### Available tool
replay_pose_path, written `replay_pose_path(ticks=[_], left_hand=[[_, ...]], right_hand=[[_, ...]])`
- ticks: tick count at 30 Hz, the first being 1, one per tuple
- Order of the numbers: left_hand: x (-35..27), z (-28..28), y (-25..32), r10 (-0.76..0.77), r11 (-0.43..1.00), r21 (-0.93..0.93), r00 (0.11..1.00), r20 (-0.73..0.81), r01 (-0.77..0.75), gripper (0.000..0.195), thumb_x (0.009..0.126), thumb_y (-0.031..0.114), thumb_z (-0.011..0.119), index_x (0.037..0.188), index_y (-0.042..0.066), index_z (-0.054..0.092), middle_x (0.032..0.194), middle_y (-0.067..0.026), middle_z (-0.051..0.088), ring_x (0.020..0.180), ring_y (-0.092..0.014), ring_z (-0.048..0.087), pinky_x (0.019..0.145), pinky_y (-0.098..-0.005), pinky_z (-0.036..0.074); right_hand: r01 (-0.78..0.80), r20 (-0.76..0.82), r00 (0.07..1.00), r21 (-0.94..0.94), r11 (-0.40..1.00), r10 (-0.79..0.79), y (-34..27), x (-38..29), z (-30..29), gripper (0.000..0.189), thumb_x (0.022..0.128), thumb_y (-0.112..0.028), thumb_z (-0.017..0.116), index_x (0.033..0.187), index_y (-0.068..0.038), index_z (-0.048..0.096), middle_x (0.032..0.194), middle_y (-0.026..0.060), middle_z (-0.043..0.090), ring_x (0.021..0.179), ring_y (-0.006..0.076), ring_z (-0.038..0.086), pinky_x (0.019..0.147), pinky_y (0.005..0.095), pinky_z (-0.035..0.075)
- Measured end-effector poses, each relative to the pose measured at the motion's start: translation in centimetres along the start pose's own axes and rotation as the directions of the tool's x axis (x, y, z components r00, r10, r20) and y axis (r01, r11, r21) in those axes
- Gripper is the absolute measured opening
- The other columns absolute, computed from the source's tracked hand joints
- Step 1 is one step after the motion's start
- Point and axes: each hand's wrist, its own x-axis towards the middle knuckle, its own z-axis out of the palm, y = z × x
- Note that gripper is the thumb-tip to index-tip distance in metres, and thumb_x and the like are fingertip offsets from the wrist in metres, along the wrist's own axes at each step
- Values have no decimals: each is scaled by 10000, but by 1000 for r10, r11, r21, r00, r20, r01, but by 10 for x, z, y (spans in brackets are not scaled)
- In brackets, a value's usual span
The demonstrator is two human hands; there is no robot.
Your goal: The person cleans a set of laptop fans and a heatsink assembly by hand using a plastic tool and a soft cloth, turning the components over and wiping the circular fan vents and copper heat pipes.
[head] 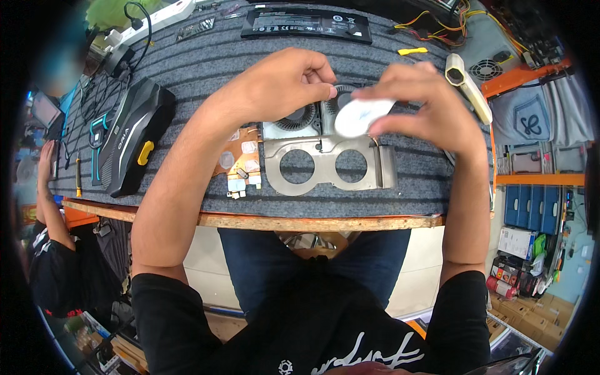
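Note:
My right hand grips a white, rounded object, blurred, between thumb and fingers above the right cooling fan. My left hand is bent over the left fan, its thumb and fingertips close to the gap between the two fans; whether it pinches anything small cannot be told. Just nearer me lies a metal fan cover with two round openings. At its left, partly behind my left forearm, is a copper-coloured sheet with translucent pads and small connectors.
A laptop battery lies at the back, a yellow plastic tool to its right. At left are a black case and a screwdriver. A power strip and cables stand back left. A co-worker's arm rests at far left.

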Motion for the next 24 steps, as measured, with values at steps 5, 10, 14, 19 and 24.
replay_pose_path(ticks=[5, 10, 14, 19, 24], left_hand=[[-1, 1, 1, -7, 1000, 29, 1000, -24, 8, 257, 1046, 214, 741, 1112, -35, 732, 886, 3, 684, 831, -69, 596, 754, -265, 495], [1, 1, 6, -31, 999, 41, 999, -21, 32, 257, 1046, 215, 741, 1107, -35, 736, 881, 3, 686, 835, -68, 598, 757, -268, 495], [0, -1, 0, -17, 1000, 16, 1000, -15, 18, 257, 1037, 218, 753, 1095, -32, 744, 885, -1, 692, 839, -74, 604, 765, -274, 498], [2, 3, 3, -12, 998, 67, 1000, -28, 14, 254, 1033, 212, 760, 1093, -34, 743, 891, 0, 695, 841, -78, 607, 769, -273, 499], [3, 1, 4, 15, 1000, 26, 1000, -20, -15, 250, 1033, 211, 762, 1091, -31, 739, 879, 5, 691, 821, -74, 590, 754, -266, 488]], right_hand=[[-110, -79, 991, -9, 994, 109, -8, 3, 4, 419, 800, -218, 928, 1192, -98, 842, 925, 79, 753, 840, 242, 703, 765, 378, 518], [-190, -159, 969, 13, 982, 189, 14, -7, -7, 428, 767, -226, 934, 1173, -116, 854, 916, 70, 758, 855, 250, 707, 806, 369, 503], [-27, -19, 999, -50, 998, 26, -11, 7, -2, 419, 762, -205, 944, 1162, -112, 859, 909, 75, 769, 804, 250, 707, 706, 378, 525], [-100, -44, 994, 23, 995, 101, -9, 3, -14, 386, 758, -196, 947, 1116, -81, 862, 879, 100, 758, 773, 261, 698, 703, 368, 526], [-113, -94, 989, -19, 993, 111, 2, -4, -20, 401, 749, -216, 949, 1116, -80, 859, 856, 99, 744, 758, 273, 699, 685, 370, 524]])
